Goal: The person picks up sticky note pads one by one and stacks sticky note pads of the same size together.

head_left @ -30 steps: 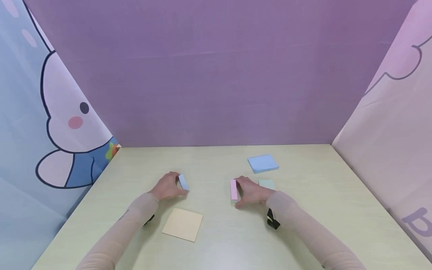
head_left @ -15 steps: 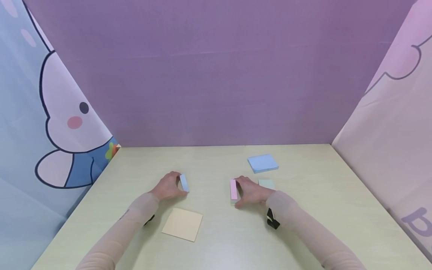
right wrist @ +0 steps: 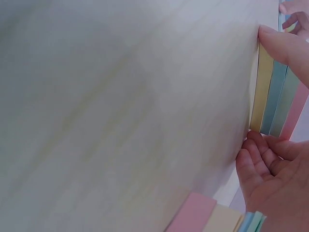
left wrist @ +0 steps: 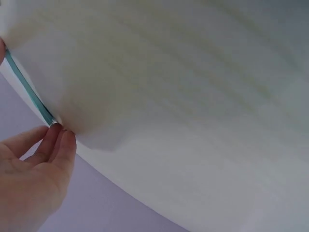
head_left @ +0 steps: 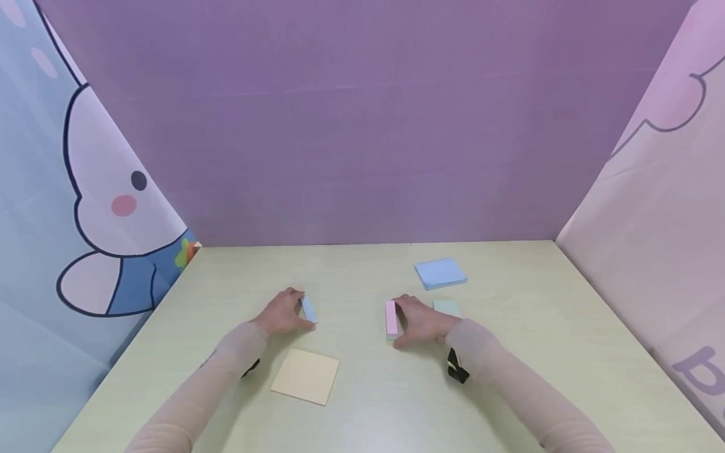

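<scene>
My left hand (head_left: 283,312) pinches a narrow blue sticky-note pad (head_left: 308,309) by its two ends, left of the table's middle. In the left wrist view the pad's thin teal edge (left wrist: 30,88) lies at or close to the table top. Right of the middle, my right hand (head_left: 421,322) grips a stack of narrow sticky-note pads (head_left: 391,318) between thumb and fingers, pink on top. The right wrist view shows its yellow, blue, green and pink layers (right wrist: 276,96). Beside that wrist sits a second stack (right wrist: 198,212), light green on top in the head view, partly hidden by the arm.
A square yellow sticky-note pad (head_left: 306,376) lies on the table (head_left: 368,402) in front of the left hand. Farther back on the right is a larger blue pad (head_left: 440,274). A purple panel (head_left: 362,126) closes off the far edge, with printed cloths at both sides.
The narrow blue pad in my left hand has shifted very slightly toward me. My right hand and the stack it grips have stayed in place.
</scene>
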Available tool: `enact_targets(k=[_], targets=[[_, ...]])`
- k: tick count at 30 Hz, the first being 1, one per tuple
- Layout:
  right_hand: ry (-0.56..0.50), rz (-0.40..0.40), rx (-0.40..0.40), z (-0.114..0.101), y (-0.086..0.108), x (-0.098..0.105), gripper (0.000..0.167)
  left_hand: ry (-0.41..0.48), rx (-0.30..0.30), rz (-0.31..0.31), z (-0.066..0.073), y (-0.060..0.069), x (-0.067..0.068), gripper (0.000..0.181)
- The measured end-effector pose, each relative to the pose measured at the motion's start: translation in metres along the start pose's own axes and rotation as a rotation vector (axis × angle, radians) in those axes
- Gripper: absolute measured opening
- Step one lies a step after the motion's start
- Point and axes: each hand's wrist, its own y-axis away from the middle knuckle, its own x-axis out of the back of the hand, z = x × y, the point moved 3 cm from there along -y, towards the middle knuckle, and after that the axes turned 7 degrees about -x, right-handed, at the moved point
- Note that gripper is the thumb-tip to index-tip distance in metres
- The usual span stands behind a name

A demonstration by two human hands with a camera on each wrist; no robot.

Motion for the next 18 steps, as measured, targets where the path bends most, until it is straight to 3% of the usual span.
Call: enact_targets(k=[8, 18], targets=[[-0.007, 0.006, 0.010, -0.0013, 0.0003, 0.0027, 0.089, -0.014, -0.043, -0.009, 0.0024, 0.0016, 0.0033, 0.084], [-0.021, 0.003, 0.018, 0.0001, 0.0001, 0.0015, 0.088, -0.010, -0.021, 0.013, 0.0033, -0.0005, 0.0017, 0.081]])
